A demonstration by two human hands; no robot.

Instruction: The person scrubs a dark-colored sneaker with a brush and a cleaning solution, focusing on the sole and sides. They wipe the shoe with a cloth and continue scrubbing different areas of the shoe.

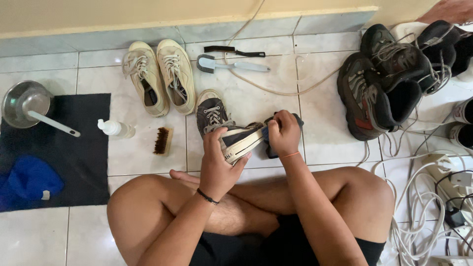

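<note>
I sit cross-legged on a tiled floor. My left hand [217, 165] grips a dark canvas sneaker [241, 140] with a white sole, tilted on its side above my legs. My right hand [284, 133] presses a dark blue cloth [270, 148] against the sneaker's heel end. The matching dark sneaker [212, 114] lies on the floor just beyond, toe pointing away.
A cream pair of sneakers [160, 74], a wooden brush [162, 141], a small white bottle [116, 128], two long-handled brushes [231, 64], a metal bowl with a spoon [27, 103] on a black mat [74, 162], dark hiking boots [379, 83], white cables [428, 207].
</note>
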